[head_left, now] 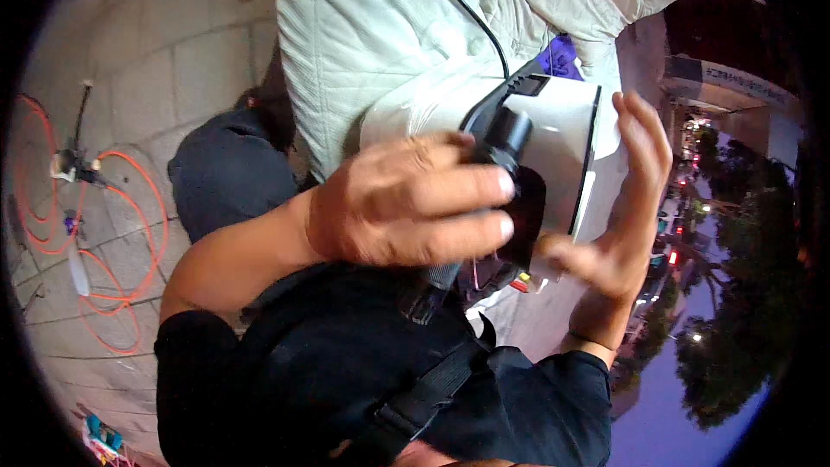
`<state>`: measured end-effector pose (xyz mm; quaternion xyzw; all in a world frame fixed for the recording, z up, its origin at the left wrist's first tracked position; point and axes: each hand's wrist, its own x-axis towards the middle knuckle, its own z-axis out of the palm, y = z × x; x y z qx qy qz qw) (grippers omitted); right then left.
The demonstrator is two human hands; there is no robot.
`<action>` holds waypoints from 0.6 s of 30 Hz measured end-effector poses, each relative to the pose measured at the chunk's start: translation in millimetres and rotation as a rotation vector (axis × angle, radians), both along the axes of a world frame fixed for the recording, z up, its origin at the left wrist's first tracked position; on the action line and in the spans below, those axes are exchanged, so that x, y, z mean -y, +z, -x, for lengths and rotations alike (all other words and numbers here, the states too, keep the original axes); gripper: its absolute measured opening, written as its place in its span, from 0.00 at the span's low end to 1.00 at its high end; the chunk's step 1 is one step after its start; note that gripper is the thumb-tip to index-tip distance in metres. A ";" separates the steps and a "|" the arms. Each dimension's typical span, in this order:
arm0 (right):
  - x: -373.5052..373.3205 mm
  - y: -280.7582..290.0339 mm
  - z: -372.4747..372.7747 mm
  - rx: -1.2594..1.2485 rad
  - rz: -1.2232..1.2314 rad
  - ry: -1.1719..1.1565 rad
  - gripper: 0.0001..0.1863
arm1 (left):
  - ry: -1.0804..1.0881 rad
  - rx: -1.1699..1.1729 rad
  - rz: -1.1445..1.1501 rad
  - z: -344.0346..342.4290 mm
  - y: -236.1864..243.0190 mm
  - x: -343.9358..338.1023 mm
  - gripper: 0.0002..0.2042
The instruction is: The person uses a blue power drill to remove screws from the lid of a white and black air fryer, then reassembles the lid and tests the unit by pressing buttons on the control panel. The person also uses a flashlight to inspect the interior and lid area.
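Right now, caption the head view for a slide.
Both hands, left and right, grip a white device outdoors.

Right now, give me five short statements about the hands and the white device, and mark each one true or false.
1. The left hand lies across the front of the white device. True.
2. The right hand is clenched in a fist. False: its fingers are spread open beside the device.
3. A black cable runs to the device. True.
4. The cord on the paved ground is blue. False: it is orange.
5. The sleeves are white. False: the black sleeve is dark.
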<state>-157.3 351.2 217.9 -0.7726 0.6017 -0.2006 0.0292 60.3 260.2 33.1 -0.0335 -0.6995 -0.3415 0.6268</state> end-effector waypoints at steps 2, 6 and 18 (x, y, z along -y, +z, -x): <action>14.2 6.6 26.4 0.068 -0.247 -0.249 0.69 | 0.004 0.006 0.015 6.0 0.2 -6.5 0.14; 29.9 -1.1 51.1 0.232 -0.595 -0.399 0.77 | 0.028 0.031 -0.150 10.4 2.2 -21.7 0.09; 9.5 -10.4 52.9 0.150 -0.312 -0.338 0.62 | 0.028 0.128 -0.288 1.1 17.5 -32.8 0.10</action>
